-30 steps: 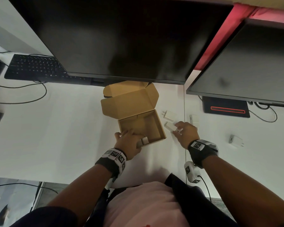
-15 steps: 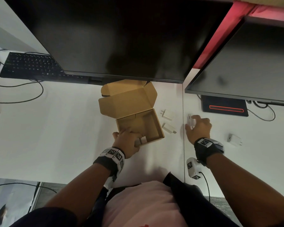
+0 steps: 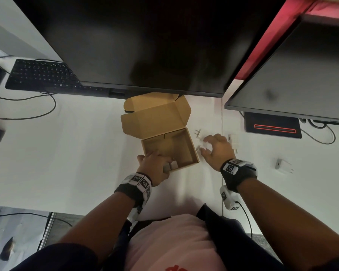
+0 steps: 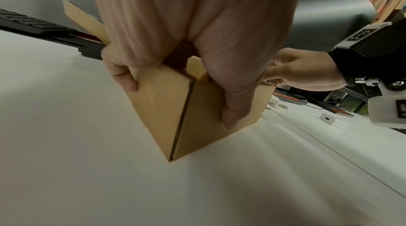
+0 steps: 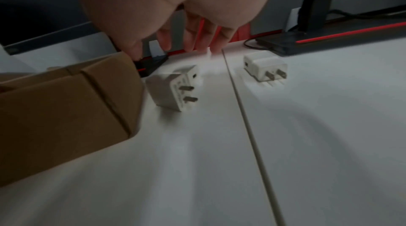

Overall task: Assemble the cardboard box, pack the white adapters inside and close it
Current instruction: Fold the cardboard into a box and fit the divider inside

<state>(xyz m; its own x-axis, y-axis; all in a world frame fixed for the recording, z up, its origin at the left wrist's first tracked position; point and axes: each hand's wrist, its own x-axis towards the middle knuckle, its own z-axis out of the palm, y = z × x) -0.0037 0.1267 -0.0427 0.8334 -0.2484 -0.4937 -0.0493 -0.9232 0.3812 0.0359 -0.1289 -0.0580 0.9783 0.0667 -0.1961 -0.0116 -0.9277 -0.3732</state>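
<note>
Since your right hand [image 3: 217, 150] went out to the adapter past the desk seam half a sec ago, it has come back w/ nothing in it, so that one [image 3: 233, 140] lies where it was. The fingers are spread and hang over the near adapter [image 5: 173, 89], just beside the box [image 3: 170, 147]. I think that one gets picked next. Your left hand [image 3: 155, 166] has not let go: thumb and fingers curl round the box's near corner and keep it steady. The lid stands open. Something small and pale is in the box by your left hand, maybe an adapter, can't tell. One more adapter [image 3: 284, 166] sits well apart, far right. The desk [image 3: 67, 153] is white, w/ two dark monitors [image 3: 145, 42] and a keyboard [image 3: 41, 75] at the back.
</note>
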